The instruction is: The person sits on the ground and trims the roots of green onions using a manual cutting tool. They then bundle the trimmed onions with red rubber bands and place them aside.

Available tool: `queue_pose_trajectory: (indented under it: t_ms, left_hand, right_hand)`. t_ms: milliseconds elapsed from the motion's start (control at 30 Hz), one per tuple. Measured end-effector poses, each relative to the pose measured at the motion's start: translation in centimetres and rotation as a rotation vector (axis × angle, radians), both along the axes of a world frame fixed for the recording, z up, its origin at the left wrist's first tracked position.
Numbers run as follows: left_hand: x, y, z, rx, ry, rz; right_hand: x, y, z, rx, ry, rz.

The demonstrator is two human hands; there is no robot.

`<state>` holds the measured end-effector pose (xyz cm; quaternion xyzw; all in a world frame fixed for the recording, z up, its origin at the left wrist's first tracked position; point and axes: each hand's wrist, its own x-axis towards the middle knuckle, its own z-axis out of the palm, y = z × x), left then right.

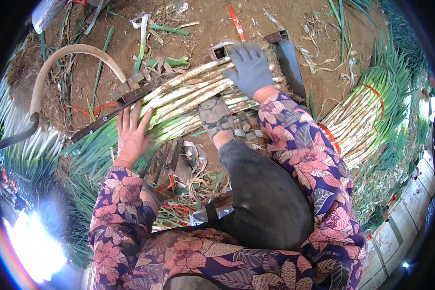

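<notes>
A loose pile of long green onions [188, 92] lies across a metal frame in front of me, white stalks to the right and green leaves to the left. My left hand [132, 132], bare, rests on the pile where the white turns to green, fingers spread. My right hand [249, 69], in a grey glove, lies flat over the root end of the stalks, beside an upright square metal tube [220, 53]. Neither hand closes around a stalk. My shoe [215, 117] is by the near side of the pile, partly in front of it.
A curved handle covered with tan tubing [76, 48] rises at the left of the frame. Bundles tied with red bands [359, 119] lie at the right. More green onions [32, 148] are heaped at the left. A steel plate [290, 65] stands beyond my right hand. Scraps litter the dirt floor [203, 32].
</notes>
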<state>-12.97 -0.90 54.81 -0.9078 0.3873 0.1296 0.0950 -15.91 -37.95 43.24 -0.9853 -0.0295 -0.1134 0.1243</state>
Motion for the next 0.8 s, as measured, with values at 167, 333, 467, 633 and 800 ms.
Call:
queue_pose_trajectory:
  t_ms: [167,333,467,633,800]
  left_hand:
    - [-0.4,-0.2,-0.8,0.015,-0.015,0.0]
    - [-0.5,1.0,-0.6,0.114,0.031,0.075]
    - [0.3,1.9,-1.5,0.011,0.057,0.061]
    - [0.7,2.5,-1.4,-0.075,0.008,-0.022]
    - [-2.6,4.9,-1.4,-0.154,-0.068,0.117]
  right_hand:
    - [0.8,0.1,-1.4,0.023,0.058,0.026]
    - [0.8,1.1,-0.7,0.061,0.035,0.041]
    - [0.9,1.2,-1.6,-0.097,0.073,0.011]
    - [0.1,0.9,-3.6,-0.189,0.195,-0.021]
    - [-0.7,2.7,-3.1,-0.166,0.023,0.036]
